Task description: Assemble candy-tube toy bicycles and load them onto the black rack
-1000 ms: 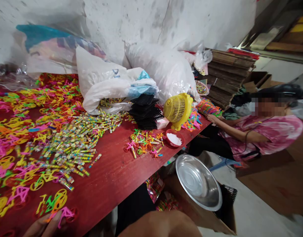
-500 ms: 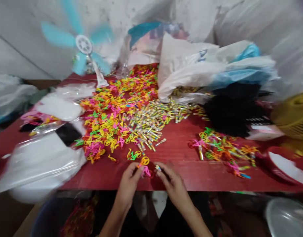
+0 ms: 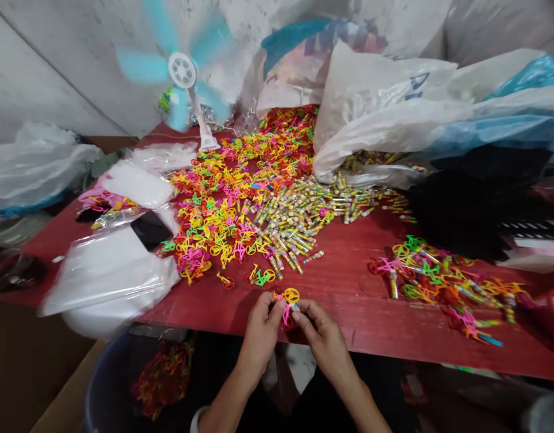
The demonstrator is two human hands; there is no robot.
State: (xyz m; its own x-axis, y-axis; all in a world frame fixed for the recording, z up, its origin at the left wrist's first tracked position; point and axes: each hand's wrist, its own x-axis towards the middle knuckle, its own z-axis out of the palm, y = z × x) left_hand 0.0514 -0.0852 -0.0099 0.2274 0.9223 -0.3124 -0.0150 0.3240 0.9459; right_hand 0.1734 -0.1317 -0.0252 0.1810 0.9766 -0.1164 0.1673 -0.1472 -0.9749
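Observation:
My left hand [image 3: 262, 328] is closed, pinching a small plastic toy bicycle [image 3: 286, 314] with a pink frame and a yellow-orange wheel. Close against its right side, my right hand [image 3: 324, 337] pinches a short printed tube [image 3: 295, 308], mostly hidden by the fingertips. The tube's end meets or nearly meets the bicycle; I cannot tell whether it is fitted in. Just beyond my hands lie a green toy bicycle [image 3: 261, 275] and a yellow piece [image 3: 225, 279]. Farther back is a pile of loose printed tubes [image 3: 295, 210] beside a heap of colourful toy bicycles [image 3: 213, 222].
At right lies a group of bicycles with tubes [image 3: 439, 276], near black cloth [image 3: 466, 204]. Clear plastic bags [image 3: 109, 270] and a phone [image 3: 151, 230] lie left. A fan [image 3: 183, 71] spins behind. A white sack [image 3: 385, 102] stands at the back; a tub [image 3: 109, 385] sits below.
My right hand has brought the tube over to the bicycle in my left hand, so the hands are now close together. The view has turned somewhat left.

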